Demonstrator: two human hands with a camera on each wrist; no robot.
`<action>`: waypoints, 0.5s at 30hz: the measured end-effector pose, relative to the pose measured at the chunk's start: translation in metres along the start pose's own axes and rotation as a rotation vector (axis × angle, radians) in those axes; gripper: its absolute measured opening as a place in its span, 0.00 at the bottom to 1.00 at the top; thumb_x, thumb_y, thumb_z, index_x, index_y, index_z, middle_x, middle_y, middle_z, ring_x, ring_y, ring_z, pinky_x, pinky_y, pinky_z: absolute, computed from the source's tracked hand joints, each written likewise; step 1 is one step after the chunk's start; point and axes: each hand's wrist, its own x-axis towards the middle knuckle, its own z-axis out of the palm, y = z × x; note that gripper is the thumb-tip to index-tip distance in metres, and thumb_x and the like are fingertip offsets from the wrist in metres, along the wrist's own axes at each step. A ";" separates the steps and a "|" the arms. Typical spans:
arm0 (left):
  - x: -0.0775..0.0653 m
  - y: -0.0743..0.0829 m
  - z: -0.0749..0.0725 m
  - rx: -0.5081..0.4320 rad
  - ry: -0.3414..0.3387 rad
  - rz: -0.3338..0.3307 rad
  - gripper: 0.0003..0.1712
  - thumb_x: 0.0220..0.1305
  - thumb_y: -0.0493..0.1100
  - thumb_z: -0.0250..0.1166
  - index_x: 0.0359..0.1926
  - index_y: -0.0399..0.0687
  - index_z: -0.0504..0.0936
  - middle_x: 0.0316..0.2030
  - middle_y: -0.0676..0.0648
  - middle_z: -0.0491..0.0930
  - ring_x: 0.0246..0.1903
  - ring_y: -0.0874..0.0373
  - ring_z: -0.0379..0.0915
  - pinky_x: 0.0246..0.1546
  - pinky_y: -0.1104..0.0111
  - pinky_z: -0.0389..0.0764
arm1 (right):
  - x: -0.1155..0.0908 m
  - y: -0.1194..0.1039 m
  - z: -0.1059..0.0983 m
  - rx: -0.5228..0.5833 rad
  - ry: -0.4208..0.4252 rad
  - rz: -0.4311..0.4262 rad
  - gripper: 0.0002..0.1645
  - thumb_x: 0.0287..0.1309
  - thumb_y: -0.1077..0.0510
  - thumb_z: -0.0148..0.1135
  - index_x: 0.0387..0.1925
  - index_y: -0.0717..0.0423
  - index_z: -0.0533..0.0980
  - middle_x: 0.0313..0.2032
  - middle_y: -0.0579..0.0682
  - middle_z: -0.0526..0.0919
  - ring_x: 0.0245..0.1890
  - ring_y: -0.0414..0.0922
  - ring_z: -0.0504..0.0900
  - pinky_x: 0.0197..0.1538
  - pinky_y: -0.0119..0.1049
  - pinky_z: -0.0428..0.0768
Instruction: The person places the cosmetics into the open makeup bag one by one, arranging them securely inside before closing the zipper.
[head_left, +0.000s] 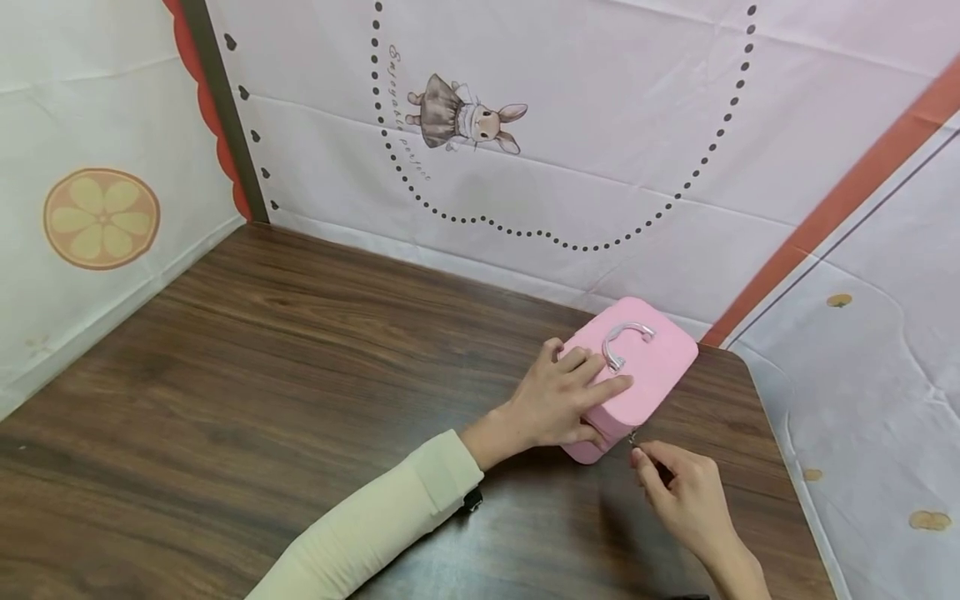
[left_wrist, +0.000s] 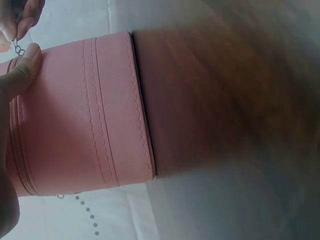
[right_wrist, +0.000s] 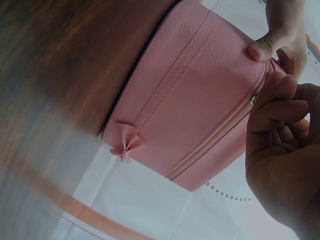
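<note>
A pink zip-up cosmetic case (head_left: 656, 371) stands on the table, a silvery curved handle (head_left: 617, 328) on its lid. My left hand (head_left: 558, 400) grips its near left corner, fingers spread over the lid. In the left wrist view the thumb (left_wrist: 22, 75) presses the side just by the zipper. With curled fingers, my right hand (head_left: 686, 492) pinches the zipper pull (head_left: 633, 437) at the near corner. The right wrist view shows the zipper (right_wrist: 210, 145) running below the lid and a pink bow (right_wrist: 128, 142) low on the case. The pull's end is hidden in my fingers.
The dark wood-grain table (head_left: 300, 358) extends far to the left. Its right edge (head_left: 787, 450) runs close beside the case and right hand. A printed cloth (head_left: 600, 125) with a rabbit figure hangs along the back, and more cloth covers both sides.
</note>
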 end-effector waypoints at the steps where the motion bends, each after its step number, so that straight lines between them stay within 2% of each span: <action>1: 0.000 0.001 0.000 0.003 -0.005 -0.005 0.49 0.37 0.81 0.61 0.60 0.65 0.73 0.47 0.53 0.73 0.48 0.56 0.63 0.48 0.55 0.62 | 0.000 0.000 0.000 0.001 0.000 0.002 0.19 0.49 0.76 0.60 0.22 0.47 0.77 0.15 0.33 0.71 0.11 0.26 0.66 0.13 0.20 0.63; 9: 0.003 0.006 -0.002 0.027 -0.009 -0.026 0.52 0.35 0.85 0.57 0.59 0.64 0.73 0.51 0.53 0.73 0.47 0.56 0.63 0.48 0.55 0.62 | 0.001 -0.002 -0.002 -0.009 -0.009 0.008 0.20 0.48 0.76 0.61 0.21 0.45 0.76 0.15 0.30 0.69 0.12 0.26 0.65 0.14 0.20 0.63; 15: 0.005 0.009 -0.003 0.003 -0.015 -0.042 0.53 0.32 0.84 0.60 0.59 0.62 0.73 0.52 0.51 0.72 0.46 0.55 0.63 0.48 0.55 0.62 | 0.002 -0.004 -0.004 -0.025 -0.024 -0.018 0.21 0.45 0.75 0.62 0.21 0.44 0.75 0.16 0.31 0.67 0.14 0.26 0.63 0.16 0.20 0.62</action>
